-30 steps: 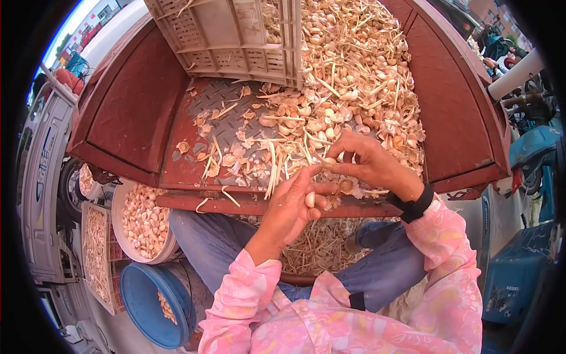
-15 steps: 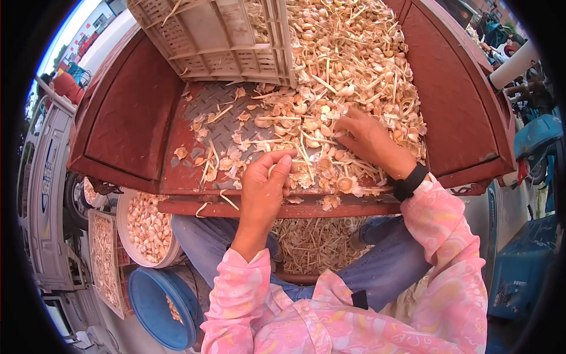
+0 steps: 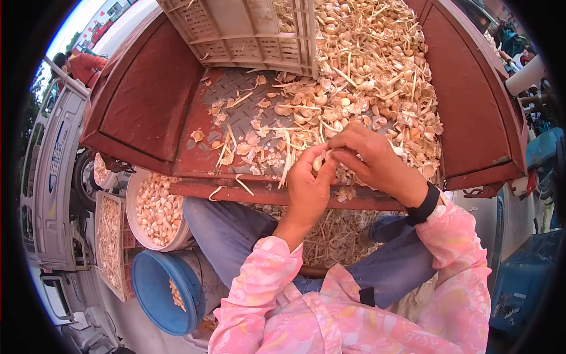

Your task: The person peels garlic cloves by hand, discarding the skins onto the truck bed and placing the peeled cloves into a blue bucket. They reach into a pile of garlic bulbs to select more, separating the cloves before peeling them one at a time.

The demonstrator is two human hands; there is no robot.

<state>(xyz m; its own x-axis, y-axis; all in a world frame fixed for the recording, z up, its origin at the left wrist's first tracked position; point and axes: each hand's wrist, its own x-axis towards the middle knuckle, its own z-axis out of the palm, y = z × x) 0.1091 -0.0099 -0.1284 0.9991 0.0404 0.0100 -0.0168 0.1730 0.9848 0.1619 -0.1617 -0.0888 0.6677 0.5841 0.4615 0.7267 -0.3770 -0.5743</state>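
Observation:
My left hand (image 3: 309, 187) is closed on a pale garlic clove (image 3: 318, 163), held between thumb and fingers above the front edge of the red metal truck bed. From the right, my right hand (image 3: 374, 158) meets it, with thumb and forefinger pinched at the clove's upper end. The fingertips partly cover the clove. Beyond both hands spreads a heap of loose garlic cloves (image 3: 407, 76), mixed with papery skins and dry stalks. Scattered skins and stalks (image 3: 254, 141) lie on the bed floor left of my hands.
A slatted plastic crate (image 3: 247, 41) leans at the back of the bed. Below left stand a white bucket (image 3: 131, 203) of cloves, a blue bucket (image 3: 154, 298) with some cloves inside, and a shallow crate (image 3: 111, 248). Red side walls (image 3: 471, 100) flank the bed.
My right hand has left the heap and come to my left hand, which has moved right. Both now meet at the clove. The view has shifted slightly.

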